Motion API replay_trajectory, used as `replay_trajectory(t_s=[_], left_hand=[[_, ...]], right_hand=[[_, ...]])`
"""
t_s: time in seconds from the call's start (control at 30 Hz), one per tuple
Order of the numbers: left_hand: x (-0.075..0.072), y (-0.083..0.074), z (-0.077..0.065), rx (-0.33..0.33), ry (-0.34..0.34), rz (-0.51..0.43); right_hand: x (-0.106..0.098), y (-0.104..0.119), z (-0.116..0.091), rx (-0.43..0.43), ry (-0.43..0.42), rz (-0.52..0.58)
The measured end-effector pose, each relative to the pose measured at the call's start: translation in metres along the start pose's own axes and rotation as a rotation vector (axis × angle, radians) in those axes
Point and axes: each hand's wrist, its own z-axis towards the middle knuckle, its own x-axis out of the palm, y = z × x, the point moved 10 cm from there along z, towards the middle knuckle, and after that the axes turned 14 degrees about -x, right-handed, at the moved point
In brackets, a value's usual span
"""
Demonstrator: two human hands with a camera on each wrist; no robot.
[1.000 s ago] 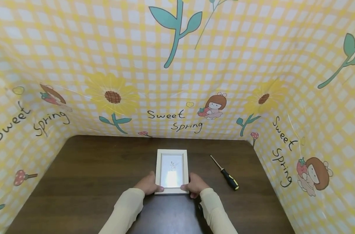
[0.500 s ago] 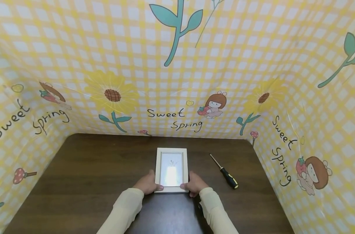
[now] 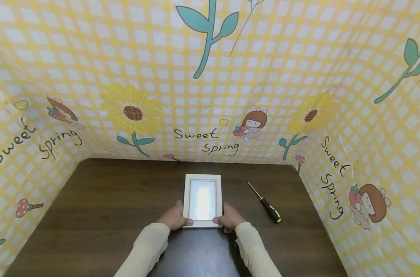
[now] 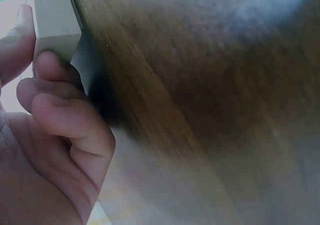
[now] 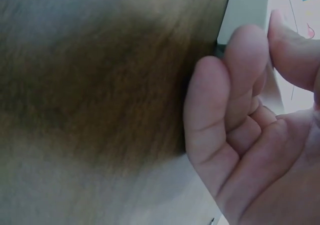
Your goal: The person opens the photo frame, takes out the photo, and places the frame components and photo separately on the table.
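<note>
I see frame [image 3: 203, 224] at lower centre, glare across pane [image 3: 196, 198] inside; long axis runs up-down. Left hand [image 3: 174, 218], right hand [image 3: 232, 218] pinch its lower sides.

Bright, even light fills the head view and its checked cloth [image 3: 210, 96]; a white glare patch sits inside the picture frame [image 3: 202, 201], and a pale sheen lies on the near part of the table [image 3: 109, 207]. Both wrist views are dimmer, the table's grain soft and blurred, with a dark shadow beside the left hand [image 4: 57, 137].
</note>
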Motion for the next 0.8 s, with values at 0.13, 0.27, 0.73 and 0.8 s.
replay_trajectory(t_s=[0.13, 0.27, 0.73, 0.8], left_hand=[[-0.0003, 0.0009, -0.0014, -0.005, 0.000, -0.005], [-0.0003, 0.0010, -0.0031, -0.010, 0.006, -0.013], [-0.0005, 0.0023, -0.0035, -0.033, 0.007, -0.053], [0.0000, 0.0032, -0.0036, -0.035, 0.008, -0.055]], right_hand=[[-0.0002, 0.0017, -0.0014, 0.003, 0.002, -0.010], [-0.0003, 0.0025, -0.0021, 0.002, 0.003, -0.013], [-0.0008, -0.0002, -0.0016, -0.010, 0.001, -0.018], [-0.0005, -0.0002, -0.0015, -0.011, 0.001, -0.020]])
